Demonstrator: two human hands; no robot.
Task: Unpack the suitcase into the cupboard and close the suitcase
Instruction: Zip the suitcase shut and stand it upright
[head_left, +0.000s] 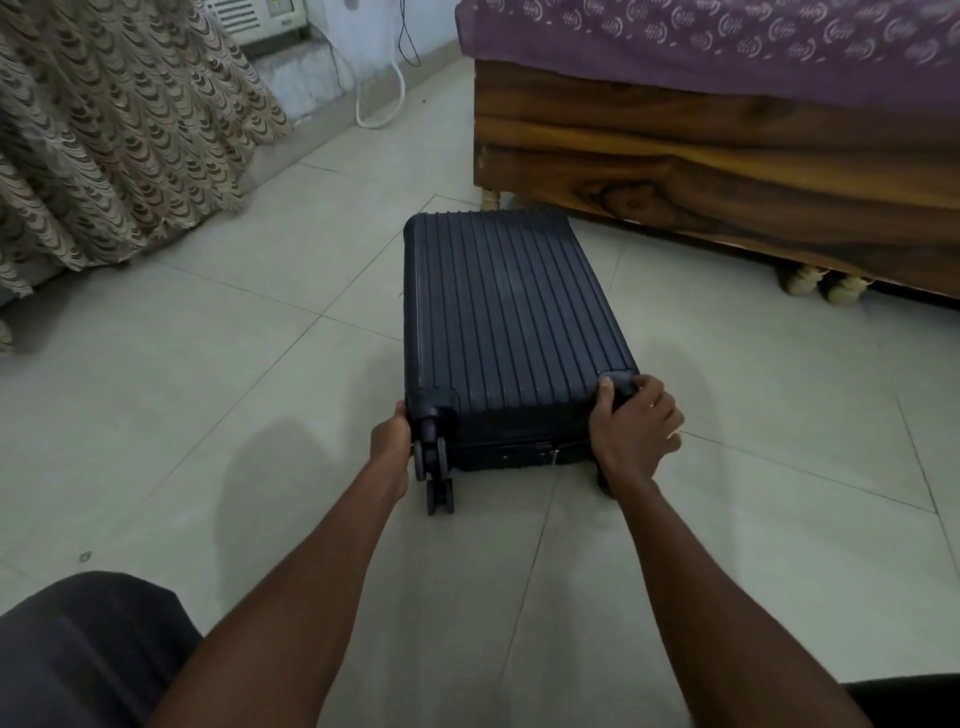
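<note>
A dark blue ribbed hard-shell suitcase lies flat and zipped shut on the tiled floor, wheels toward me. My left hand holds the near left corner beside the wheel, its fingers hidden behind the case. My right hand grips the near right corner, fingers curled over the wheel housing. No cupboard is in view.
A wooden bed with a purple patterned sheet stands at the right, just behind the suitcase. A patterned curtain hangs at the left. A white cable loops on the floor by the far wall. My knees show at the bottom edge.
</note>
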